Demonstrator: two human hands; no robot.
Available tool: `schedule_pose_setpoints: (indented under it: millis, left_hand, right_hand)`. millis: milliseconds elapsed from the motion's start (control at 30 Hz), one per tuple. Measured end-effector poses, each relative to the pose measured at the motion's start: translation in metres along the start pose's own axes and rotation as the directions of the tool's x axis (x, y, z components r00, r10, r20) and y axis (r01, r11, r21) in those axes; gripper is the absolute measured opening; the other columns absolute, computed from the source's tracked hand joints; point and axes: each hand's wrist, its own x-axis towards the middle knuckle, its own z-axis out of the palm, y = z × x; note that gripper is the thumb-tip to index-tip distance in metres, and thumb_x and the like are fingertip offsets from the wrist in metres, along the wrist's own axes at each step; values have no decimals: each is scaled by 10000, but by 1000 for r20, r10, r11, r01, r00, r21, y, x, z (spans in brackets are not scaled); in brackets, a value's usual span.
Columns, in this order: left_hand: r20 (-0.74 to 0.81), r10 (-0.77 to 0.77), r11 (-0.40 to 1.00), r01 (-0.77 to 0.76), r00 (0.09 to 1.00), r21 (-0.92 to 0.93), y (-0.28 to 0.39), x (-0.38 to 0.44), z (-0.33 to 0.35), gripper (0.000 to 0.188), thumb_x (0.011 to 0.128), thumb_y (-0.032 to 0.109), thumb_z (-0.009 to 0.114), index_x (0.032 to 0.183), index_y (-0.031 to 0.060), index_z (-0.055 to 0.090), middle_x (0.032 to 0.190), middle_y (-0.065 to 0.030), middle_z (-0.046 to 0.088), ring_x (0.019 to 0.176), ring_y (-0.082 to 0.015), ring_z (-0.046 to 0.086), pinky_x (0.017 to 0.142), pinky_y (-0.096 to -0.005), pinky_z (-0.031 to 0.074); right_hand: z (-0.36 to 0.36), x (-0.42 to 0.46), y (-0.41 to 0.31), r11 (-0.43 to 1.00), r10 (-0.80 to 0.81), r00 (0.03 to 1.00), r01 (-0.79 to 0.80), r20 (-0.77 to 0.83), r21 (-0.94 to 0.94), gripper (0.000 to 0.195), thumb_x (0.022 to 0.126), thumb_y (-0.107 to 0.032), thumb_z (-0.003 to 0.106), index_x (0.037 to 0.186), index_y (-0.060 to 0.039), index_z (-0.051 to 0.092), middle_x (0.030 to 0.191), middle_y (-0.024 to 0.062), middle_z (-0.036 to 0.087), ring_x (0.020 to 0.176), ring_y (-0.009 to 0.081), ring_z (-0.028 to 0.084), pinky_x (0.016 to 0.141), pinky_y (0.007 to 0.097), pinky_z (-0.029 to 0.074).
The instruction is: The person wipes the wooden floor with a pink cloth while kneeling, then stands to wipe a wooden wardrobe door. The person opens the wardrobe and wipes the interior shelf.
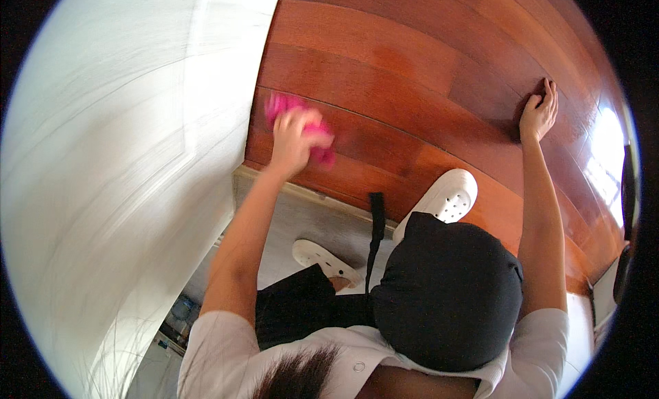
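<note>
My left hand (296,139) is closed around a bright pink cloth (280,104), low over the reddish wooden floor (360,54) beside a white panel. Both the hand and the cloth are blurred. Parts of the cloth stick out beyond the fingers and below the palm. On the right, my right hand (539,110) rests against the same wooden floor, with its fingers partly spread and no object seen in it. The underside of that hand is hidden.
A tall white panel (154,115) borders the floor on the left. White clogs are on my feet, one (455,195) on the wood, the other (327,260) on grey floor past a pale threshold (319,194). A black strap (377,218) hangs near my knee.
</note>
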Motion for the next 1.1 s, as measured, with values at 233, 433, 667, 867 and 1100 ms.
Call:
schedule_pose_setpoints:
  millis: [233,433,667,867,1100]
  left_hand:
    - [613,-602,742,642,511,193,13,-187,-67,62,644,123,697,680,173,694,1100,-25,576,1126,-316,487,943,-484,402]
    - [342,209,879,-329,916,345,6,56,-105,132,762,192,614,802,99,697,1146,-67,571,1156,-308,476,985,-514,392]
    - [-64,165,915,-129,984,383,-49,147,-54,128,791,4,571,890,77,607,1247,-162,538,1168,-402,485,1007,-456,412]
    - [-75,-251,908,262,965,326,-34,-85,-10,138,807,55,579,943,67,606,1239,-214,510,1139,-429,472,966,-527,398]
    - [734,-587,750,572,342,334,-2,-202,-77,189,669,20,705,824,117,656,1060,-123,583,1033,-372,551,855,-462,475]
  right_hand:
    - [3,-1,-2,998,-64,998,64,-12,15,434,912,-211,451,1333,-143,533,1432,81,476,1345,266,403,1129,386,295]
    - [2,-2,9,998,-61,998,61,-9,3,438,917,-224,457,1342,-150,528,1437,78,472,1348,258,400,1130,380,288]
    - [7,4,3,993,-97,995,97,-6,68,434,931,-261,439,1345,-167,529,1436,69,473,1353,243,394,1136,375,276]
    - [6,0,4,999,-38,999,38,6,27,442,919,-254,445,1344,-172,532,1436,64,474,1356,237,390,1140,372,267]
    - [5,-1,0,998,-40,999,38,28,46,471,921,-237,426,1376,-138,494,1467,97,429,1366,258,370,1138,391,263]
